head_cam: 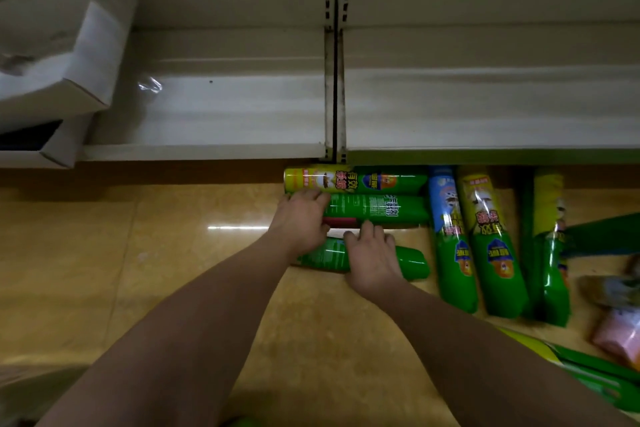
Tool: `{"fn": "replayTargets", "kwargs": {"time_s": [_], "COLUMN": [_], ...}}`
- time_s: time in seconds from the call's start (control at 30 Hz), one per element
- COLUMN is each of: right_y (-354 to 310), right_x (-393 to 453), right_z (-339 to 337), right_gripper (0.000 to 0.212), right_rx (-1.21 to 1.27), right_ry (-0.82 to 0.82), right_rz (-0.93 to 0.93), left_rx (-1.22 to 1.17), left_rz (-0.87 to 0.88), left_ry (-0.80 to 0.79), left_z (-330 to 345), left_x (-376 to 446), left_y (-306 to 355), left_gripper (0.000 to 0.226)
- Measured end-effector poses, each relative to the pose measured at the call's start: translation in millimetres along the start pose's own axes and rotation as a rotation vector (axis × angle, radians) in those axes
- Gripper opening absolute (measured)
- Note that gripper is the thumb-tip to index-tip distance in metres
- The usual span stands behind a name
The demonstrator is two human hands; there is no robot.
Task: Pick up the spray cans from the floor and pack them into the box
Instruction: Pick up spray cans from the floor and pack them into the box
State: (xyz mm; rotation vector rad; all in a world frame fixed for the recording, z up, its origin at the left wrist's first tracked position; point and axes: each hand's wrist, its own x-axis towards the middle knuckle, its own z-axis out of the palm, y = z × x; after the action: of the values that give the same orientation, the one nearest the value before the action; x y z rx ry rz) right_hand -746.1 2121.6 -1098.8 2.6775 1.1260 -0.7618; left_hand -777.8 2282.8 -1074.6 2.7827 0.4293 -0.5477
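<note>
Three spray cans lie side by side on the tan floor under the shelf: a yellow-green can (356, 179) at the back, a green can (377, 208) in the middle and a nearer green can (412, 263). My left hand (299, 224) grips the left end of the middle can, fingers over it and thumb under. My right hand (374, 256) lies across the nearer can with its fingers curled over the far side. A white cardboard box (59, 146) stands open at the far left, its inside dark.
More green and yellow cans (495, 246) wrapped in clear film lie upright-in-frame to the right. Green flat packaging (588, 371) and a pink packet (616, 336) sit at the lower right. A cream metal shelf (214, 107) overhangs the cans, with another white carton (65, 31) on it.
</note>
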Motion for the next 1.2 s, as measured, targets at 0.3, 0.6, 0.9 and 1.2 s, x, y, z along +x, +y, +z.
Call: {"fn": "replayTargets", "kwargs": {"time_s": [0.3,0.6,0.9,1.2], "right_y": [3,10,5,-38], "right_x": [-8,-24,-100,-213], "right_z": [9,8,-87,-248], "right_gripper": [0.057,0.057,0.062,0.056], "right_rx": [0.111,0.114,0.192,0.579], "right_ry": [-0.089,-0.133,-0.226,-0.344], "right_rz": [-0.001,-0.008,0.199,0.444], "left_rx": [0.146,0.123,-0.21,-0.636], "left_rz": [-0.015,-0.1,-0.177,-0.416], "left_ry": [-0.057,-0.22,0.003,0.143], "left_z": [8,8,-96,-239], "left_x": [14,18,-68,-237], "left_y": [23,37,27,32], "left_gripper": [0.067,0.057,0.073,0.072]}}
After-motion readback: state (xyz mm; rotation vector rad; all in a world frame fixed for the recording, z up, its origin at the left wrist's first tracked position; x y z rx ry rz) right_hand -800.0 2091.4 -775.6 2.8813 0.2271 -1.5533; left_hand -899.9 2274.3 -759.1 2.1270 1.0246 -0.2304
